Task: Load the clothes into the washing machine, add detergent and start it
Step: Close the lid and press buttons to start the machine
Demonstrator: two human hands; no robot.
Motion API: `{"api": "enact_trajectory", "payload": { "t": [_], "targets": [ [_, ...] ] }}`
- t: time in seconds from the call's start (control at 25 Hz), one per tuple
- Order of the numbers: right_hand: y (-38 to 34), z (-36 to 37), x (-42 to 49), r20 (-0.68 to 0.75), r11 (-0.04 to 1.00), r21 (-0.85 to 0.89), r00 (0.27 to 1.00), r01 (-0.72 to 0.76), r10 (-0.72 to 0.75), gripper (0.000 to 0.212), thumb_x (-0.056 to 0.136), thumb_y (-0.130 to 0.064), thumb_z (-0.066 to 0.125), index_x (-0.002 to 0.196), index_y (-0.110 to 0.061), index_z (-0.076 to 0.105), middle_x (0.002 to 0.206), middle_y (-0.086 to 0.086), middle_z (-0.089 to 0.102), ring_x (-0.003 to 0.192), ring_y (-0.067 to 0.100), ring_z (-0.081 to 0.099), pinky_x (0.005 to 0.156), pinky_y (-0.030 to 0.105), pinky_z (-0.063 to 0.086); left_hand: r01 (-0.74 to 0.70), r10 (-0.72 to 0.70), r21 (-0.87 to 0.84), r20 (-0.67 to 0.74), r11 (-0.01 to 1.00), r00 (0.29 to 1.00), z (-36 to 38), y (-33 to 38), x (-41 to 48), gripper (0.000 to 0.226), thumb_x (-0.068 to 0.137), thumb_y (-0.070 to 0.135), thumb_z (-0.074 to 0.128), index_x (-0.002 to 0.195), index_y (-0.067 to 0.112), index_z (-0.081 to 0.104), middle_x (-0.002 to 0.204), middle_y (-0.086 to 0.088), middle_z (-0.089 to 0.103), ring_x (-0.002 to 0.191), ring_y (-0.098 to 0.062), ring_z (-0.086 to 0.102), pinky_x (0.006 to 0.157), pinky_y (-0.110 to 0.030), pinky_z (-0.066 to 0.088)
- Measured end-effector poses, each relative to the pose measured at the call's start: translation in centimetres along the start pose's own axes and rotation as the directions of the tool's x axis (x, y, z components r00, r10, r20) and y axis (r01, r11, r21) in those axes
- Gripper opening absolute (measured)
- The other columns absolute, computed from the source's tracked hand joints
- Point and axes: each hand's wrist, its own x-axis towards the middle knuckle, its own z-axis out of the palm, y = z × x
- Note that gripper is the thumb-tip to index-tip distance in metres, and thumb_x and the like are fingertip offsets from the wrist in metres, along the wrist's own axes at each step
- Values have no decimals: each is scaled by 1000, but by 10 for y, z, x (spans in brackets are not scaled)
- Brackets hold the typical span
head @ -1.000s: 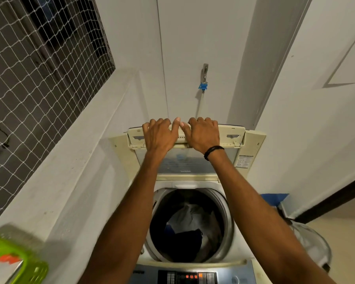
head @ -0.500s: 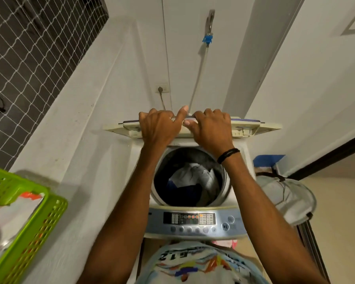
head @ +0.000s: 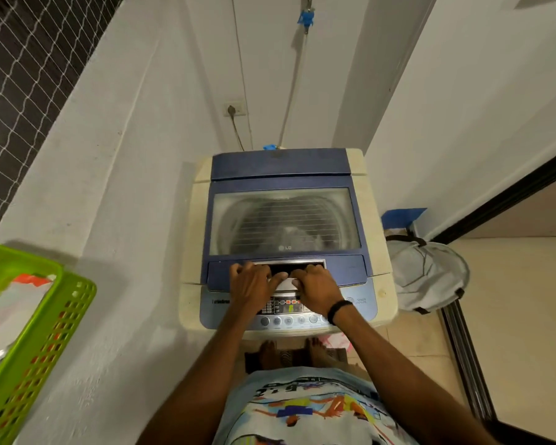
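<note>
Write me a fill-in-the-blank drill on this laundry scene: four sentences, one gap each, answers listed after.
1. The washing machine has its lid ___.
2. The left hand and right hand both grip the lid at its ___ edge.
3. The black wristband sits on the ___ wrist.
4. The perforated basket by the wall is ___ in colour.
Missing words: closed; front; right; green.

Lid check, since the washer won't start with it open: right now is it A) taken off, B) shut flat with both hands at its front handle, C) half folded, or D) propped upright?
B: the lid lies flat, with the left hand and right hand gripping its front handle.
</note>
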Motion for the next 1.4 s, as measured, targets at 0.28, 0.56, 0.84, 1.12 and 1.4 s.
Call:
{"api": "enact_trajectory", "payload": {
  "t": [0.28,0.56,0.84,1.12,1.4],
  "targets": [
    [2,22,10,-64,989,126,994,-76,84,24,89,-22,58,108,-26,71,89,6,69,88,30,59,80,35,43,44,-44,1,-91,999,995,24,0,-5,64,95,71,21,86,25,65,92,9,71,102,-14,58,103,-41,26],
    [0,32,4,-153,975,199,979,-100,132,22,92,-20,60,108,-22,74,90,6,67,88,26,57,77,31,44,40,-42,-15,-158,999,986,33,2,-6,57,96,68,27,82,25,62,87,9,69,97,-15,58,105,-41,27],
    [-5,28,-10,-225,981,173,966,-86,124,17,92,-19,62,103,-21,75,83,5,64,81,23,55,68,27,43,103,-128,-130,-201,986,971,34,24,-22,46,98,56,35,91,20,62,94,1,67,103,-20,58,119,-44,23],
    [-1,24,-55,-127,992,122,991,-26,42,59,81,-12,73,136,-14,50,132,16,51,122,32,48,100,41,49,164,-235,-287,-232,944,944,45,33,-63,55,92,33,67,142,16,51,148,-17,45,137,-36,44,110,-48,40],
    [31,30,-142,21,965,187,983,-184,183,74,97,-41,52,155,-28,7,104,6,66,82,18,64,71,26,54,364,-394,-260,-73,894,916,58,33,-114,134,60,75,75,159,20,2,164,-21,7,151,-40,9,120,-55,14]
  ]
}}
